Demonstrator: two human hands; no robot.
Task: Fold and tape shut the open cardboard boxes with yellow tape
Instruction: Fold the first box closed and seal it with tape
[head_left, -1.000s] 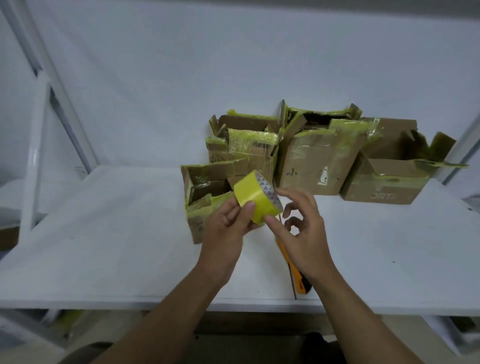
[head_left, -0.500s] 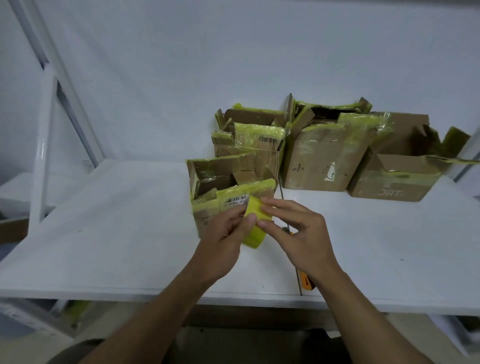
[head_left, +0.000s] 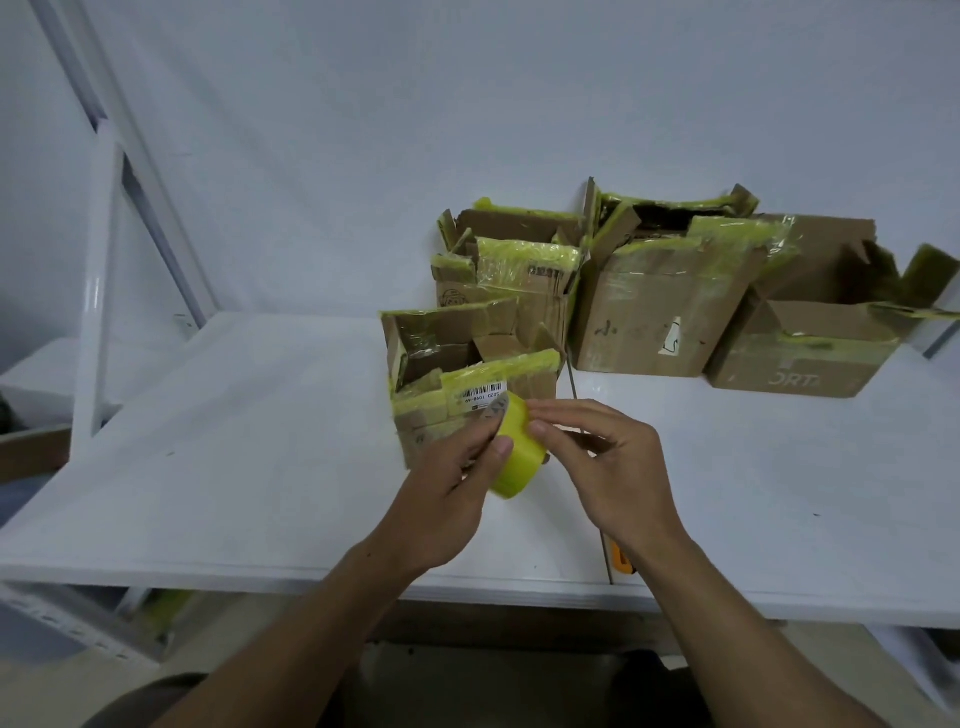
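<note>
The left hand (head_left: 447, 499) grips the yellow tape roll (head_left: 514, 457) just below the middle of the frame. Its thumb lies across the roll's yellow outer face and its fingers are curled behind the printed side of the core. The right hand (head_left: 613, 467) comes in from the right with its fingers bent. Its thumb tip and forefinger tip touch the roll's right edge, but I cannot tell whether they pinch a loose end of tape or only rest there. The roll is held off the white tabletop (head_left: 249, 457), tilted, directly in front of the nearest box (head_left: 441, 415).

That nearest box stands open at the top, its flaps up and streaked with yellow tape, and a barcode label (head_left: 480, 395) sits on its front flap. Just behind it is a second small box (head_left: 524, 291), also open and wrapped in crinkled yellow tape. To its right, touching it, stands a taller box (head_left: 654, 317) with torn flaps, and further right is a wide box (head_left: 800, 364) with pale lettering on its front and its flaps spread.

An orange tool (head_left: 621, 564) lies near the tabletop's front edge, mostly hidden under the right wrist. A white frame post (head_left: 96, 322) rises at the left of the frame.
</note>
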